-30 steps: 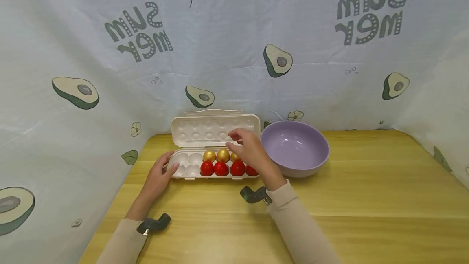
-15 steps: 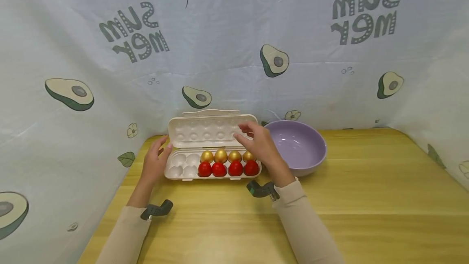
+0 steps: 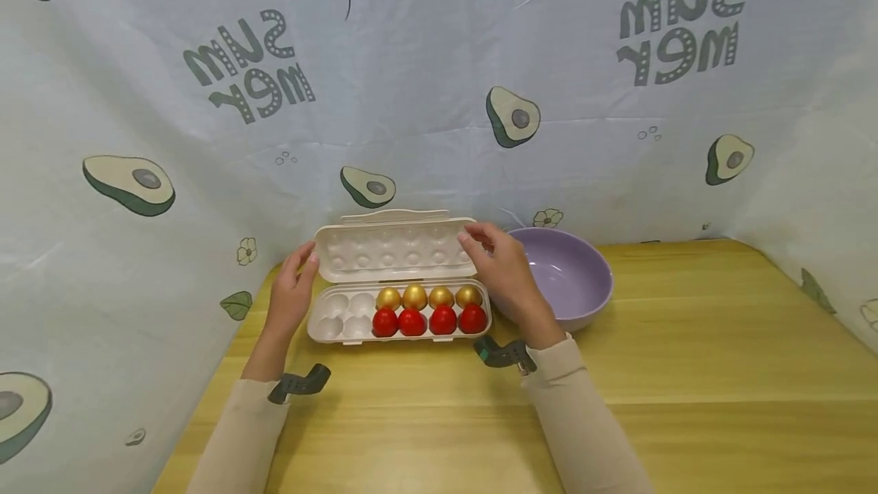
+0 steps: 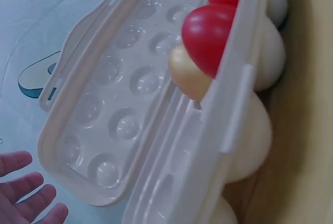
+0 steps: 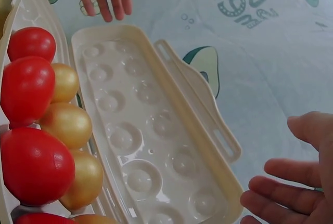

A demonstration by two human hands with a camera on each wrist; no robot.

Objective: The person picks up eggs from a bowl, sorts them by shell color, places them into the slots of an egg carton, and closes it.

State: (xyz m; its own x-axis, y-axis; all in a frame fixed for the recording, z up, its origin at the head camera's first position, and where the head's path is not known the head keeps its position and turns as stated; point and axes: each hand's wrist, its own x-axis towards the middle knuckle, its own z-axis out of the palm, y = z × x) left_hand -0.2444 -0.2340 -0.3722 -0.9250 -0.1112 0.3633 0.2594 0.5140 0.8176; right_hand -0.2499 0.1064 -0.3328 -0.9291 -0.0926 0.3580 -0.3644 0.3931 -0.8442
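A white plastic egg carton [image 3: 334,330] lies on the table, its lid [image 3: 394,251] folded back toward the curtain. Several red eggs [image 3: 411,322] fill the front row, with several gold eggs [image 3: 414,296] behind them. Bare cups show at the left end. My left hand [image 3: 290,299] is beside the lid's left end, fingers extended; in the left wrist view those fingertips [image 4: 34,182] are just off its corner. My right hand [image 3: 509,273] overlaps the lid's right end in the head view. Its fingers [image 5: 291,174] are spread near the lid's corner in the right wrist view, holding nothing.
A purple bowl [image 3: 569,280] stands right behind my right hand, close to the carton's right end. The wooden table [image 3: 686,372] extends to the right. A printed curtain [image 3: 425,120] hangs along the back and sides.
My right hand has moved right, from above the eggs to the lid's right end. My left hand has left the carton's left end and moved up beside the lid.
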